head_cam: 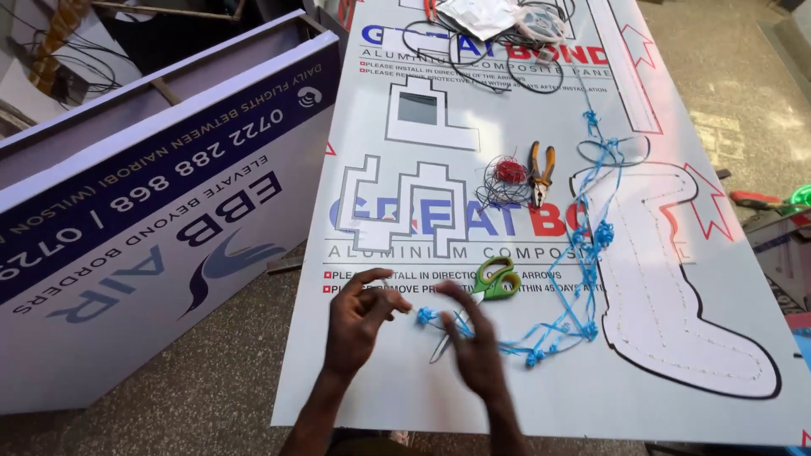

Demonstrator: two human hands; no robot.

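1. Working over a large white aluminium composite panel (405,380), both hands sit at its near edge, just below a pair of green-handled scissors (490,287) that serves as the landmark here.
2. Left hand (359,321), just left of the scissors, has its fingers curled and appears to pinch the knotted end of a thin blue plastic string (583,253).
3. Right hand (477,346) lies over the scissor blades, fingers spread; motion blur leaves me unable to tell whether it grasps the string or is loose.
4. From the left hand the string runs right of the scissors, then loops away up the panel in tangled knots.
5. Risk: a hard tug could tighten those knots or drag the loops across the scissors and snag them.
6. Risk: the blades point toward the right hand, so a blind reach might nick a finger or cut the string.
7. Beyond the scissors, orange-handled pliers (541,173) and a small coil of dark wire with a red centre (507,177) lie close to the loops and could be caught.
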